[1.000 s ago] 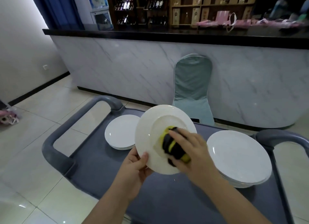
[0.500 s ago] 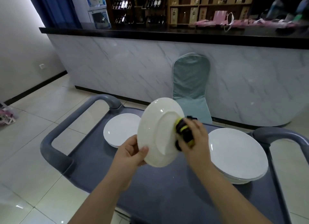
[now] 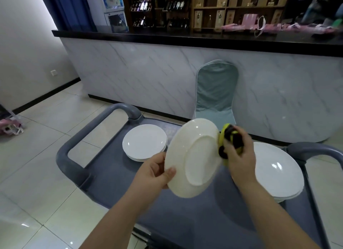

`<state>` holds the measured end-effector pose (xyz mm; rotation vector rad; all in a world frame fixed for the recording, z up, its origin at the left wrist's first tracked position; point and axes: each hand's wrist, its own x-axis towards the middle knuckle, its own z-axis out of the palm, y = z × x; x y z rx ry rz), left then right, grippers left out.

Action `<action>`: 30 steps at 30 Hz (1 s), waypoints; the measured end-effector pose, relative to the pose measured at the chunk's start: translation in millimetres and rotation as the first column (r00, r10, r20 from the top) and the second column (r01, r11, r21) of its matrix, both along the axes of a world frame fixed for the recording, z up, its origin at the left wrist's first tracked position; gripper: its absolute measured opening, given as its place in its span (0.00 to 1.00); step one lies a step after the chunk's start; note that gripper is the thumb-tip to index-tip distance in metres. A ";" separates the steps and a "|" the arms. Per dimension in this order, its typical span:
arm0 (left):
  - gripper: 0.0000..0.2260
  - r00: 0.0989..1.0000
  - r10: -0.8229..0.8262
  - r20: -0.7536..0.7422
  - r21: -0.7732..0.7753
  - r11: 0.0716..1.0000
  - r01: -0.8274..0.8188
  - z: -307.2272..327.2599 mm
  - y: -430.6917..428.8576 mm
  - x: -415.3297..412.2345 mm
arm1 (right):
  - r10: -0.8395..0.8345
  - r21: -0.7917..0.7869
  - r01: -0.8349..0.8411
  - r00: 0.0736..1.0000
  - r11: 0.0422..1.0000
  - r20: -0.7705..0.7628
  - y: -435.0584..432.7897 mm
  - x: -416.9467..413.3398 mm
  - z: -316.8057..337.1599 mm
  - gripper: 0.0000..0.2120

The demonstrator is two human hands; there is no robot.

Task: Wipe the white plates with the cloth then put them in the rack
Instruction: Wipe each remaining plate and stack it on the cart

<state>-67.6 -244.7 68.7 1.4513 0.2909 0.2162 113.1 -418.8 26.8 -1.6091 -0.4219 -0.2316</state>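
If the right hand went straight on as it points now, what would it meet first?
Probably the held plate: the cloth in the right hand sits at its right rim, though depth is unclear.

The left hand [image 3: 154, 172] pinches the rim of a round white ceramic plate [image 3: 196, 159]. The right hand [image 3: 239, 161] grips a bunched yellow-and-black cloth [image 3: 232, 137]. Both forearms extend forward.

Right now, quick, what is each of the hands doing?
Left hand: holding the white plate by its rim.
Right hand: gripping the yellow-and-black cloth at the plate's edge.
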 end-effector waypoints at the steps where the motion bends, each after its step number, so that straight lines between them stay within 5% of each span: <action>1: 0.10 1.000 -0.017 -0.017 0.025 1.000 0.018 0.2 -2.1 -0.6 | 0.018 0.055 -0.013 0.996 0.998 -0.091 1.1 8.2 11.0 0.19; 4: 0.11 0.998 -0.034 -0.051 0.042 0.998 0.036 0.5 -8.2 1.7 | 0.133 -0.198 -0.107 0.984 0.974 0.120 23.3 -3.9 43.1 0.23; 7: 0.12 0.997 0.035 -0.066 -0.071 0.997 -0.040 -1.6 -8.1 3.5 | 0.478 -0.572 -0.159 0.743 0.805 0.467 50.4 -51.7 51.2 0.27; 9: 0.13 0.997 0.045 -0.068 -0.119 0.991 -0.053 -4.2 -4.5 -2.0 | 0.565 -0.637 -0.159 0.652 0.754 0.506 52.9 -53.1 52.2 0.27; 12: 0.11 0.997 0.020 -0.073 -0.084 0.996 -0.027 -8.3 -2.2 -12.8 | 0.342 -0.428 -0.199 0.894 0.881 0.289 48.1 -21.6 65.6 0.25; 15: 0.11 0.998 0.008 -0.062 -0.066 0.998 -0.012 -10.4 -1.5 -14.6 | 0.264 -0.488 -0.129 0.939 0.863 0.219 54.6 -27.4 68.6 0.26; 19: 0.15 0.993 0.095 -0.065 -0.116 0.988 -0.102 -14.9 3.8 -13.3 | 0.637 -0.703 -0.171 0.605 0.690 0.478 64.6 -76.7 52.2 0.27; 20: 0.15 0.993 0.098 -0.059 -0.136 0.985 -0.105 -16.3 4.4 -13.8 | 0.656 -0.704 -0.200 0.593 0.682 0.467 65.8 -71.5 53.9 0.27; 22: 0.16 0.997 0.067 -0.046 -0.177 0.981 -0.074 -20.4 5.5 -14.9 | 0.583 -0.615 -0.279 0.722 0.738 0.372 69.6 -46.7 60.5 0.27; 25: 0.18 0.999 0.002 -0.046 -0.329 0.944 -0.017 -28.2 8.9 -17.2 | 0.442 -0.445 -0.374 0.896 0.813 0.054 64.9 -1.2 60.3 0.21; 30: 0.18 0.989 0.115 -0.097 -0.699 0.699 -0.150 -46.2 9.6 -14.8 | 0.274 -0.270 -0.345 0.924 0.899 -0.267 3.3 17.0 20.4 0.19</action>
